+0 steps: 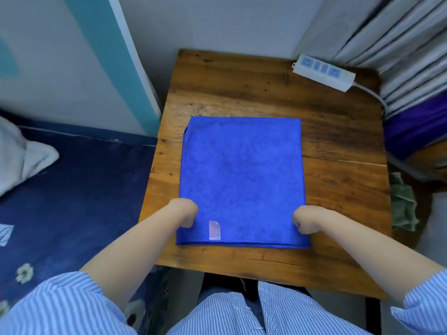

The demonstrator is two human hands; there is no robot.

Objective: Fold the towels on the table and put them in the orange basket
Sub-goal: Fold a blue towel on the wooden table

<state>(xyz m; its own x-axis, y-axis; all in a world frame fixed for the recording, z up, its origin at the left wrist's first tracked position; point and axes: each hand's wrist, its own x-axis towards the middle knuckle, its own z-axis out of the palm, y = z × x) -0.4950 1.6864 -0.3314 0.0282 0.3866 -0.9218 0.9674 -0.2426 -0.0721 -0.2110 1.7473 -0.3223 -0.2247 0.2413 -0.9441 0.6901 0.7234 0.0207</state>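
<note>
A blue towel lies flat on the wooden table, with a double layer showing along its near edge. A small pink label sits near its near-left corner. My left hand rests on the towel's left side near that corner, fingers curled under. On the towel's right edge near the near-right corner lies my right hand, fingers curled too. Whether either hand pinches the cloth is hidden. The orange basket is not in view.
A white power strip with its cable lies at the table's far right corner. A bed with a dark blue cover stands to the left. Grey curtains hang at the right, and green cloth lies beside the table's right edge.
</note>
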